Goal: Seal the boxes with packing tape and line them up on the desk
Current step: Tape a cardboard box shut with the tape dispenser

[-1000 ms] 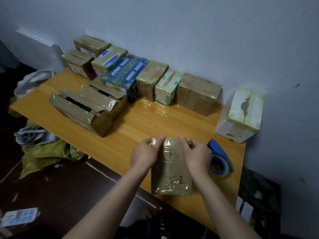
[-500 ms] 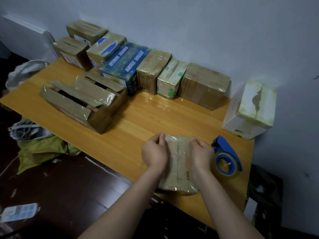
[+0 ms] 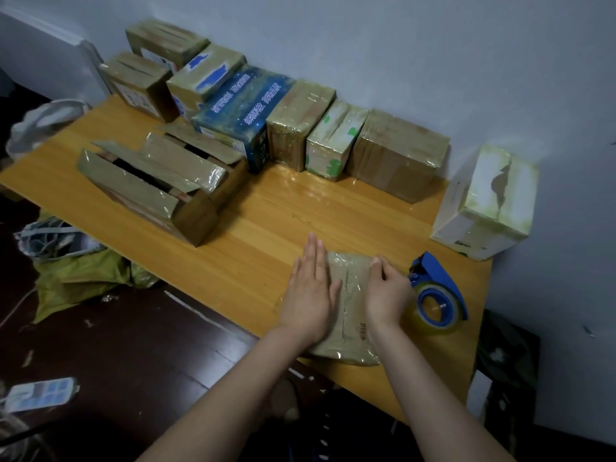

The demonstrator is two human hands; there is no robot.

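Both hands (image 3: 308, 295) on box (image 3: 350, 281), left apparently uncurled

Quick notes on your own kit: left hand (image 3: 310, 295) bare, right hand (image 3: 386, 295) bare, same story both sides. Left forearm (image 3: 233, 388) and right forearm (image 3: 433, 395) bare skin from wrist down to frame edge. Nails (image 3: 320, 243) short, trimmed close, seen on left fingertips and right thumb. Wrists slim. Rest of you out of shot, so can't tell you clothes.
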